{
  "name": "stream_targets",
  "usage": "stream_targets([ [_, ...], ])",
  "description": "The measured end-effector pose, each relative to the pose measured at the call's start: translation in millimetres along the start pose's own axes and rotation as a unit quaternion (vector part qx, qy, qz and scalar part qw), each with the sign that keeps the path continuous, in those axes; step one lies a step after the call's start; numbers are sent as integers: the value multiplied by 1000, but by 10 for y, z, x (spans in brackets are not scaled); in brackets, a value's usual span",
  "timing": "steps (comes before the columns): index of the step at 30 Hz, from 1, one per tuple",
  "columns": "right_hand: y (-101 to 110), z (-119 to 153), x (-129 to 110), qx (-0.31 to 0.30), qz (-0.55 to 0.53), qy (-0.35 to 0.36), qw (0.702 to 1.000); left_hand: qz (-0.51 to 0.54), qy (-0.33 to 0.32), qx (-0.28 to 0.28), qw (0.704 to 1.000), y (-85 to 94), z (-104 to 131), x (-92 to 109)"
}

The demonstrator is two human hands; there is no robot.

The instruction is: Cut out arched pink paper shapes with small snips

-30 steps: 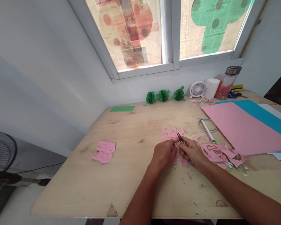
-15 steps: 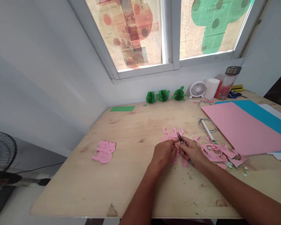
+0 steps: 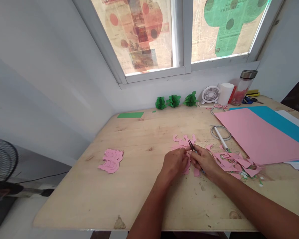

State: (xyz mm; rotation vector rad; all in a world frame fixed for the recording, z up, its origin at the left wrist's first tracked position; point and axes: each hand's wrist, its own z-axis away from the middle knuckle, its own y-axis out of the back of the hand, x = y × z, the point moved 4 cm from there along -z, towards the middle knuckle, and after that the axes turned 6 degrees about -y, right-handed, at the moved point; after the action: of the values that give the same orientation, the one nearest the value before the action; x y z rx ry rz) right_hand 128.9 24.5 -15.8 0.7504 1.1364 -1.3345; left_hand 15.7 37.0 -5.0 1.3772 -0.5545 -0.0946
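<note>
Okay, the table (image 3: 137, 192): pale wood, takes up most of the view, near edge almost at the bottom.
Floor fan (image 3: 0, 162): left side's chopped off by the frame, and it's kinda blurry.
Big pink sheet (image 3: 259, 136): lies over a blue sheet (image 3: 266, 116), which is partly covered and runs off the right edge.
Scrap pile (image 3: 235, 162): messy pink bits just beside the right hand (image 3: 204, 162), overlapping too much to count.
Right hand: fingers wrapped around the scissors, handle loops mostly buried in there.
Left hand (image 3: 173, 162): fingers curled in close to the blades, tips tucked away, so can't tell if they're pinching anything.
Scalloped cutouts (image 3: 111, 161): pink, overlapping, well apart from both hands on the left.
Scissors (image 3: 191, 145): dark tips poke out past the right fingers, right by the left fingertips.
Pink paper (image 3: 186, 168): peeks out between the hands, below the left fingers; no clue whether the blades touch it.
</note>
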Motion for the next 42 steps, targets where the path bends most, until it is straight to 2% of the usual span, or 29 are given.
stream_targets([
  [42, 17, -27, 12, 10, 23, -4, 1000, 1, 0, -5, 1000, 4, 3, 11],
])
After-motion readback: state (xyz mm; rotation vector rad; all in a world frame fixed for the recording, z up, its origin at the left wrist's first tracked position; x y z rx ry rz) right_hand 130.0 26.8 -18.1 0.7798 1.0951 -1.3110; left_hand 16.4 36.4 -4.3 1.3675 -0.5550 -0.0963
